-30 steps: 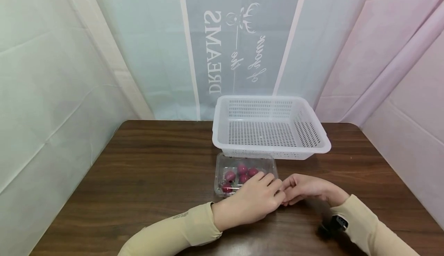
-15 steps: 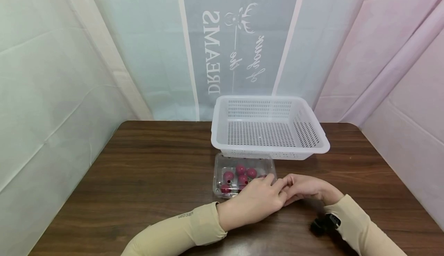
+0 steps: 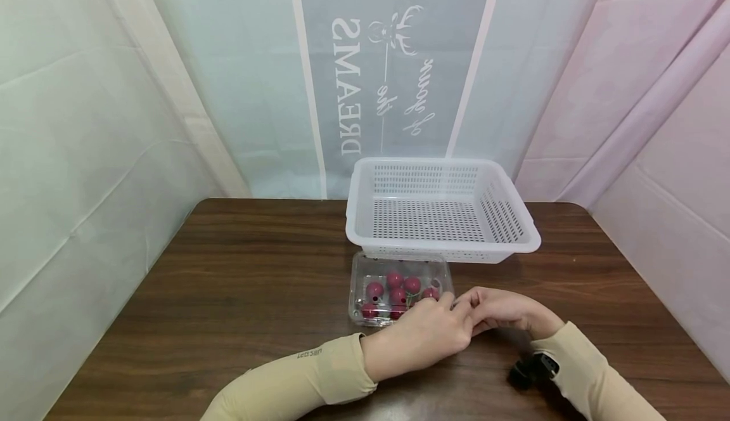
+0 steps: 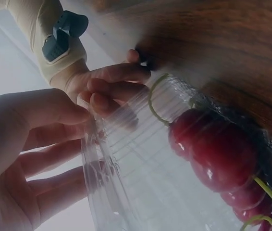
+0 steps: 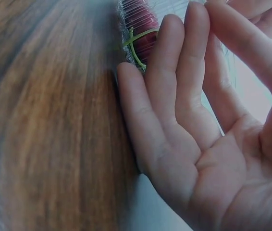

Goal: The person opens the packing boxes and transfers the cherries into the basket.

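Observation:
A clear plastic clamshell box (image 3: 362,275) holding several dark red cherries (image 3: 394,279) with green stems sits on the table. My left hand (image 3: 422,335) pinches the box's rim at its near right corner, thumb on one side and fingers on the other. Up close in the left wrist view, the ridged plastic rim (image 4: 114,197) passes between that thumb and the fingers. At the same corner, my right hand (image 3: 507,310) pinches the edge, its thumb tip meeting the fingertips. In the right wrist view its other fingers (image 5: 162,72) stretch along the box's side, low over the table.
Right behind the box stands a white perforated plastic basket (image 3: 445,245) with nothing in it. The brown wooden table (image 3: 262,269) ends at a hanging printed curtain (image 3: 274,91). A black wrist camera (image 3: 533,370) is strapped to the right sleeve.
My left fingers have drawn back slightly toward the box's near right corner, and more cherries show. The right hand stays at that corner with only a slight shift.

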Motion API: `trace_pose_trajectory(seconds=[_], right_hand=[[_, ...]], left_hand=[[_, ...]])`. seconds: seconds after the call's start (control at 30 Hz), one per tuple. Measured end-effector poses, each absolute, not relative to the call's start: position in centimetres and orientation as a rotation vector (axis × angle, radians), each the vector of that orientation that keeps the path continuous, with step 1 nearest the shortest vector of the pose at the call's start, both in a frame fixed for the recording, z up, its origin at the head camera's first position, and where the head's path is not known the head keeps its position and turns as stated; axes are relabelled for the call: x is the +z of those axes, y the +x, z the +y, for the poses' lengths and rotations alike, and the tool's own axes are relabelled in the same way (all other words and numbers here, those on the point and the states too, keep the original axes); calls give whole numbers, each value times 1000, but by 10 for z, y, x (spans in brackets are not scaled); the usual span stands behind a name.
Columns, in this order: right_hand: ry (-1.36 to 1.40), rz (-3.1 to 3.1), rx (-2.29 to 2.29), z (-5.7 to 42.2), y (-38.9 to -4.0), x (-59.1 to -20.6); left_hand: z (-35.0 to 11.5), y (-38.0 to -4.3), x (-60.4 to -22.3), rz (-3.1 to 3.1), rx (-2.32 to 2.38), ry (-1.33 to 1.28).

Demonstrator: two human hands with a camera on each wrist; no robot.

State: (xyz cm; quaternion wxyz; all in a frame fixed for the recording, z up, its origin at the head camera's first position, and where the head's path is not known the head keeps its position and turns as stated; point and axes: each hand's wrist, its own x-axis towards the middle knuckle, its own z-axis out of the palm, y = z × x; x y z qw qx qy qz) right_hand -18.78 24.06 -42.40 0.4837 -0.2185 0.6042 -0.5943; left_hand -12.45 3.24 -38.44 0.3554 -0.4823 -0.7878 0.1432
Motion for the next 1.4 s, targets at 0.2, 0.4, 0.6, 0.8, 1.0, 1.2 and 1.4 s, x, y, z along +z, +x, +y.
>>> trace_pose_trajectory(seconds=[0.2, 0.4, 0.6, 0.8, 1.0, 1.2, 1.4], right_hand=[[-521, 1498, -1436, 240, -187, -423], [-519, 1512, -1424, 240, -187, -423], [-519, 1511, -1435, 240, -187, -424], [-520, 1514, -1434, 240, -187, -424], [-530, 1516, -1435, 240, -187, -425], [-518, 1537, -1428, 239, -186, -422], [-521, 1530, -1429, 238, -182, -416]], left_hand=[[34, -124, -386, -2035, 368, -1234], [34, -125, -387, -2014, 388, -1244], [35, -125, -388, -2034, 382, -1255], [35, -126, -388, -2051, 383, -1274], [34, -126, -387, -2056, 389, -1265], [34, -128, -389, -2025, 356, -1243], [31, -129, -390, -2022, 296, -1226]])
